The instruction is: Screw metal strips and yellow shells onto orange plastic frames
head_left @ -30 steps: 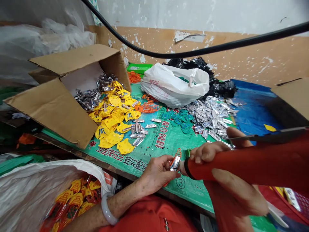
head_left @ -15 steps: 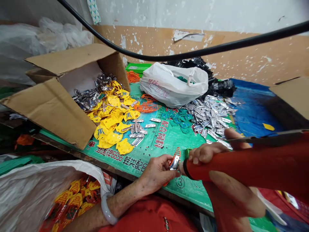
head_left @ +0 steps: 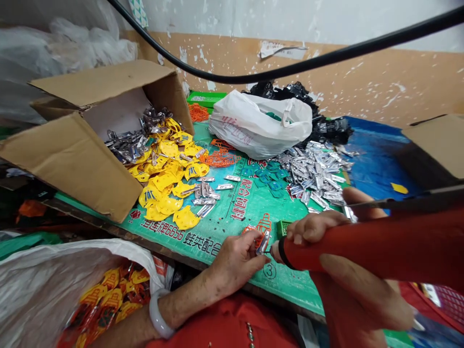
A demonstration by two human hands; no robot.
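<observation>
My left hand (head_left: 235,263) pinches a small silver metal clip (head_left: 263,241) between thumb and fingers, above the front edge of the table. An orange openwork plastic piece (head_left: 265,223) shows just behind the clip; whether the two are joined I cannot tell. My right hand (head_left: 362,290) is wrapped round a red electric screwdriver (head_left: 348,241), which points left. Its thin dark bit meets the lower end of the clip near my left thumb. A small green basket (head_left: 284,227) stands just behind the screwdriver's tip.
Yellow plastic pieces (head_left: 165,183) spill from a tipped cardboard box (head_left: 105,176) on the left. Loose silver clips (head_left: 315,169) are heaped at right, beside a white plastic bag (head_left: 257,128). A black cable (head_left: 232,77) hangs across the top. An open sack (head_left: 119,246) sits at lower left.
The screwdriver and my right hand have shifted slightly right. The clip in my left hand has tilted, and more of the orange piece shows behind it. The view has moved a little.
</observation>
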